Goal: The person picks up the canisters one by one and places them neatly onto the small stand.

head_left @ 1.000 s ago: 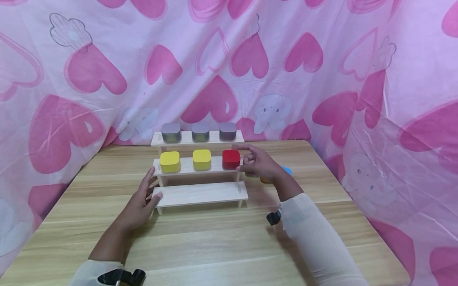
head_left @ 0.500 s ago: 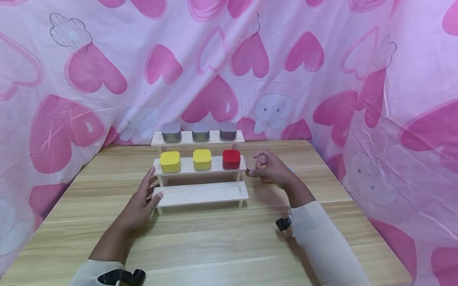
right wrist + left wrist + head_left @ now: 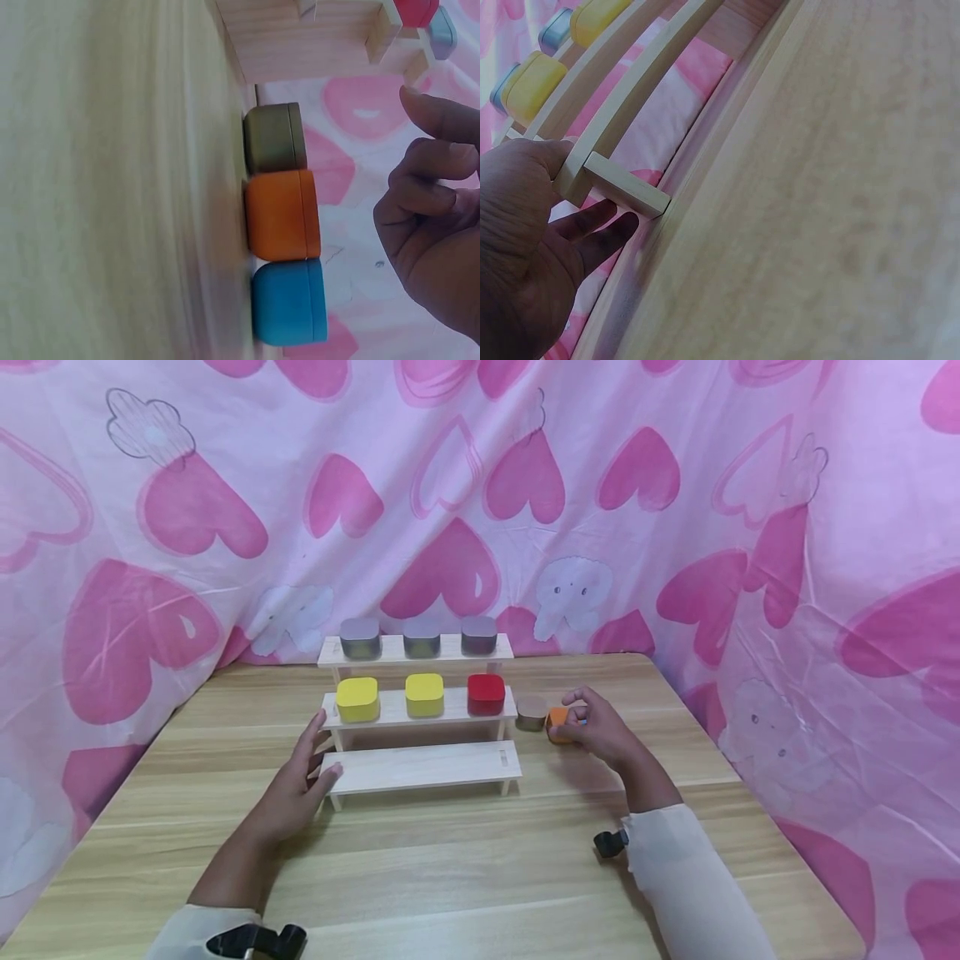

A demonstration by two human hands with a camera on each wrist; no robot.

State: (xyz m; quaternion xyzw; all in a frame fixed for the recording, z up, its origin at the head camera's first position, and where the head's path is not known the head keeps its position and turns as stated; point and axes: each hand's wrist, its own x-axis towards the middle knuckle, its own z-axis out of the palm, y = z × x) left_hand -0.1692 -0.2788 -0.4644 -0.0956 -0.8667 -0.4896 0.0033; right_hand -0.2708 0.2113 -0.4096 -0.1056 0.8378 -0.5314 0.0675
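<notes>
A pale wooden three-tier stand (image 3: 420,767) has several small rounded-square lidded tins on it. Two yellow tins (image 3: 357,699) and a red tin (image 3: 486,694) sit on its middle shelf. My left hand (image 3: 288,789) rests against the stand's left end, thumb by the lowest shelf, fingers loosely spread near a leg (image 3: 626,184). On the table to the right stand a brownish tin (image 3: 274,138), an orange tin (image 3: 282,215) and a blue tin (image 3: 289,302) in a row. My right hand (image 3: 603,732) hovers above them, fingers loosely bent and holding nothing; it partly covers the orange tin in the head view.
Three grey tins (image 3: 422,637) stand along the top shelf. The lowest shelf is bare wood. A pink heart-print cloth (image 3: 465,485) hangs behind the wooden table (image 3: 420,877) and along its sides.
My right hand has moved away from the red tin, rightward and toward me, over the orange tin. The brownish tin has come into sight. The left hand has stayed at the stand.
</notes>
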